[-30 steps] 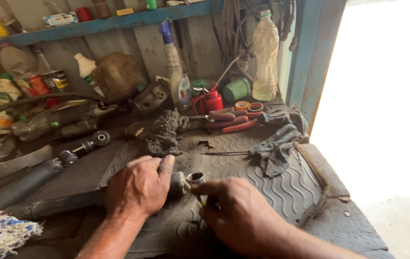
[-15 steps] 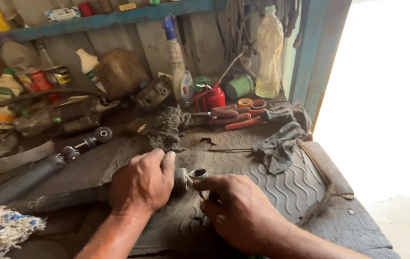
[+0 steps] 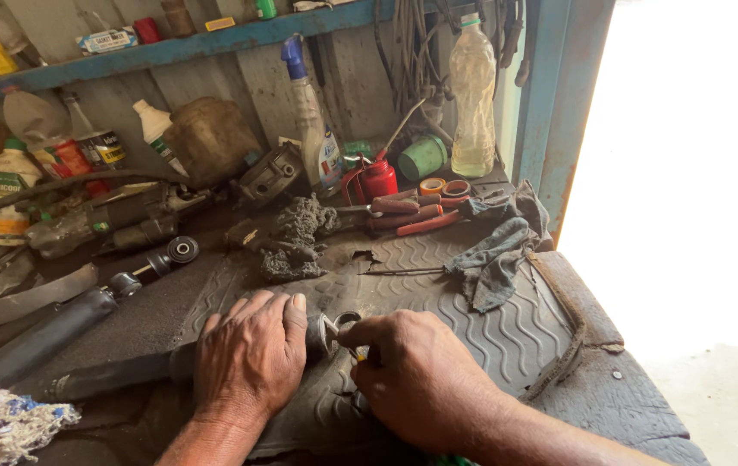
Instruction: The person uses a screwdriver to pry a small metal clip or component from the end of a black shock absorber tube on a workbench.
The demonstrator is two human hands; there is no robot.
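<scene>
Grimy rubber mat [image 3: 489, 319] covered the bench. Since the earlier frames my left hand [image 3: 252, 354] stayed clamped around the shock absorber [image 3: 110, 375]; my right hand [image 3: 420, 375] kept pinching something small at its eyelet [image 3: 347, 321], hidden by fingers.

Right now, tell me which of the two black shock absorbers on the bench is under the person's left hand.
The nearer one, along the bench's front edge: the left hand presses on its right end. The other shock absorber lies behind it, untouched, its eyelet pointing toward the shelf.
</scene>
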